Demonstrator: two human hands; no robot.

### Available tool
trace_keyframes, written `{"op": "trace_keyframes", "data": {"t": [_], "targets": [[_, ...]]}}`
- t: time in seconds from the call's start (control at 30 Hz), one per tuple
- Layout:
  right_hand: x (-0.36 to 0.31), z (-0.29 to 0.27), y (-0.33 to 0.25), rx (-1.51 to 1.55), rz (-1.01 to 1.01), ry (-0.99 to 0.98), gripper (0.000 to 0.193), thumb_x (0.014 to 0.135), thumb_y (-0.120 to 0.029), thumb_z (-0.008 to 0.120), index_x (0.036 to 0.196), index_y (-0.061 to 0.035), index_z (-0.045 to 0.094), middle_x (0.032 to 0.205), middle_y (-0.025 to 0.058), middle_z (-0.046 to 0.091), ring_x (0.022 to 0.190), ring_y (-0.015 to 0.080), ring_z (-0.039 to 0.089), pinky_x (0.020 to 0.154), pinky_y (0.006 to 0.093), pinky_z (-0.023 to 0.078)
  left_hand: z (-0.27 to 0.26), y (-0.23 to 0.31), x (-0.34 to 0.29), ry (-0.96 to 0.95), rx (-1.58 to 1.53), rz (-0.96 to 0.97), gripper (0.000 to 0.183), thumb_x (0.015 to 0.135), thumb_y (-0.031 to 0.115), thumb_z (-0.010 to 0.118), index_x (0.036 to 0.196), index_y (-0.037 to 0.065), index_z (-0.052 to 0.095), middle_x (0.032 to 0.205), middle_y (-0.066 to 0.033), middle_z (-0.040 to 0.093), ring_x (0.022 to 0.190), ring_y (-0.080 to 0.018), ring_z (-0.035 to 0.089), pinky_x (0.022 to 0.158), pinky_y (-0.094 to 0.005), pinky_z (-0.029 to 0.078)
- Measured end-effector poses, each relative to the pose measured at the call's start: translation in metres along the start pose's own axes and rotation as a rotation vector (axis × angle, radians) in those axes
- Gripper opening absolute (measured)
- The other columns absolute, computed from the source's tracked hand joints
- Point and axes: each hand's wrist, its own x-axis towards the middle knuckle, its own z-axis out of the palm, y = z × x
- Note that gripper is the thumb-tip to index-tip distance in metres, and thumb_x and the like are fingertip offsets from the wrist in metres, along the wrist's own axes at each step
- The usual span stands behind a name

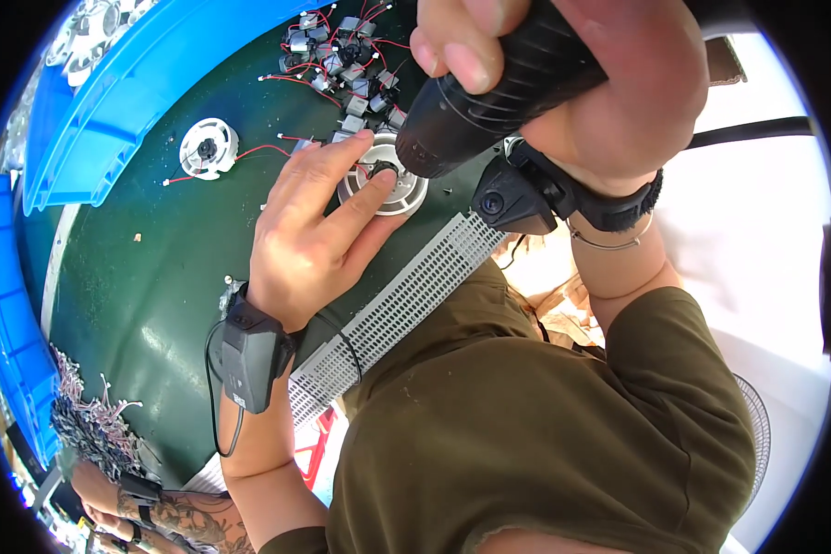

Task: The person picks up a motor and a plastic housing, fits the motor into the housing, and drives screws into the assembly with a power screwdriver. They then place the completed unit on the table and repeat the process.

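Note:
My right hand [642, 88] is wrapped around a black electric screwdriver [485, 106] with a ribbed grip. Its nose points down at a white round plastic housing [417, 196] on the green table, and the nose hides the bit's tip. My left hand [305, 222] grips this housing, fingertips pressing on it near the dark motor part at its centre. A second white housing [222, 162] lies farther left, with a dark centre and a red wire. Beyond my left fingers, several small silver motors [351, 69] with red and black wires are heaped.
Blue plastic bins [157, 83] line the far left side. A white perforated strip [425, 277] runs along the table's near edge. At the lower left are a bundle of wired parts [92, 420] and another person's tattooed arm [189, 517]. A fan [757, 429] stands at the right.

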Motion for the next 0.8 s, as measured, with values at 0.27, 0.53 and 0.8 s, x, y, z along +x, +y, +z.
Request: {"op": "trace_keyframes", "data": {"t": [0.27,0.53,0.8], "targets": [[0.002,0.003,-0.002,-0.049,-0.002,-0.023,0.036,0.077,-0.013,0.068,0.104,0.0042,0.053,0.072,0.0068,0.057,0.060,0.0141,0.057,0.052,0.0255,0.045,0.001,0.001,0.002,0.008,0.016,0.001,0.035,0.060,0.011,0.080,0.092,0.006,0.068,0.114,-0.0155,0.058,0.094,-0.0320,0.059,0.085,-0.0446,0.048],[0.026,0.017,-0.037,0.095,-0.148,0.012,0.031,0.078,-0.011,0.068,0.102,0.0034,0.055,0.072,0.0065,0.057,0.061,0.0136,0.057,0.053,0.0255,0.045,-0.003,0.010,-0.007,0.111,-0.005,-0.092,0.037,0.059,0.002,0.079,0.094,0.003,0.066,0.112,-0.0176,0.058,0.095,-0.0328,0.060,0.081,-0.0392,0.050],[0.028,-0.047,-0.041,-0.181,-0.237,0.265,0.016,0.078,-0.004,0.066,0.089,0.0009,0.055,0.068,0.0040,0.057,0.054,0.0102,0.054,0.050,0.0227,0.043,-0.146,-0.042,-0.107,0.549,0.270,-0.643,0.024,0.083,0.005,0.065,0.106,-0.002,0.062,0.122,-0.0126,0.056,0.107,-0.0210,0.055,0.091,-0.0332,0.045]]}}
